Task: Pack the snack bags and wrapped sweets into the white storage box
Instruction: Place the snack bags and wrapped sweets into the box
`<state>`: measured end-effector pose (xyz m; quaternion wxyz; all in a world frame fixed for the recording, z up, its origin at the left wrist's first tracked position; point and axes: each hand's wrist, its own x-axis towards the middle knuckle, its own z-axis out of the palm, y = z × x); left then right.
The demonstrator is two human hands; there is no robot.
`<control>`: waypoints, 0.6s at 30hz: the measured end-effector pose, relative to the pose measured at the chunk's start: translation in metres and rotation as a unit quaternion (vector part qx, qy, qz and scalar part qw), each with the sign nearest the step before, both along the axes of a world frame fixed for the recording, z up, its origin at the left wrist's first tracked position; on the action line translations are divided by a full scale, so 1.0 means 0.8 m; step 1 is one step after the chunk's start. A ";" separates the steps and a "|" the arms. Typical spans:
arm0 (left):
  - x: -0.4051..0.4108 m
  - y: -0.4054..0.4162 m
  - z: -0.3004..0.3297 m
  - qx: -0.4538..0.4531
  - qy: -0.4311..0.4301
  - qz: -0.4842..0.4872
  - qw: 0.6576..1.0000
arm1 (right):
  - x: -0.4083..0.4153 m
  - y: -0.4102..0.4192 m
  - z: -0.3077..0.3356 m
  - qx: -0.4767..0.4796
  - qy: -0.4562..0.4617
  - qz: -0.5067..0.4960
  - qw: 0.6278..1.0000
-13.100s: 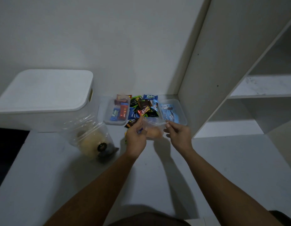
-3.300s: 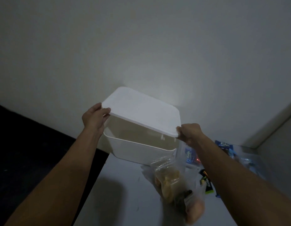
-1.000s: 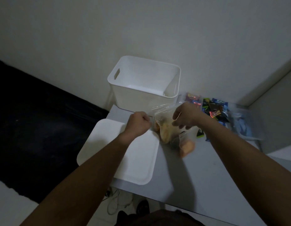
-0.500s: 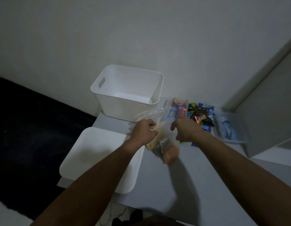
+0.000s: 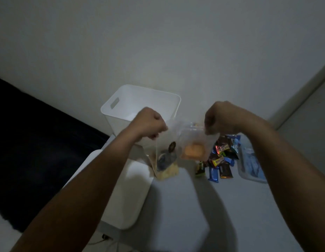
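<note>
Above surface (image 5: 176, 206), snack bags now lifted clear — left hand (image 5: 149, 122) grip clamped on cracker bag (image 5: 165, 160), right hand (image 5: 220, 117) on orange-snack bag (image 5: 193, 151) — lidless white storage box (image 5: 140, 102) next.

Two bare forearms are seen, entering from the lower edge at about 7 and 5 o'clock. No sleeve, watch, ring or band is seen on either. The left hand (image 5: 149, 122) and the right hand (image 5: 219, 117) are uncovered, with no glove; the fingers (image 5: 159, 132) are blurred, so nails and finer marks cannot be made out. Dim light leaves both arms in shadow, and no clothing is shown.
</note>
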<state>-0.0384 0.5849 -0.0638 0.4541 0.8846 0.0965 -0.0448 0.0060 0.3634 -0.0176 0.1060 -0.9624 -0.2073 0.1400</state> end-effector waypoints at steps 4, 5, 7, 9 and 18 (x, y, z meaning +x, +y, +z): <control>0.029 0.032 0.070 -0.054 -0.037 0.052 0.996 | 0.025 0.009 0.063 0.101 0.005 -0.046 0.994; 0.039 0.040 0.083 -0.060 -0.049 0.063 0.995 | 0.031 0.016 0.073 0.145 0.003 -0.059 0.988; 0.061 0.055 0.099 -0.071 -0.066 0.088 0.991 | 0.045 0.034 0.085 0.222 0.006 -0.089 0.971; 0.088 0.071 0.104 -0.082 -0.069 0.100 0.989 | 0.066 0.063 0.088 0.269 0.004 -0.122 0.955; 0.212 0.108 0.013 -0.110 0.039 0.087 0.989 | 0.165 0.188 -0.025 0.238 0.006 -0.215 0.947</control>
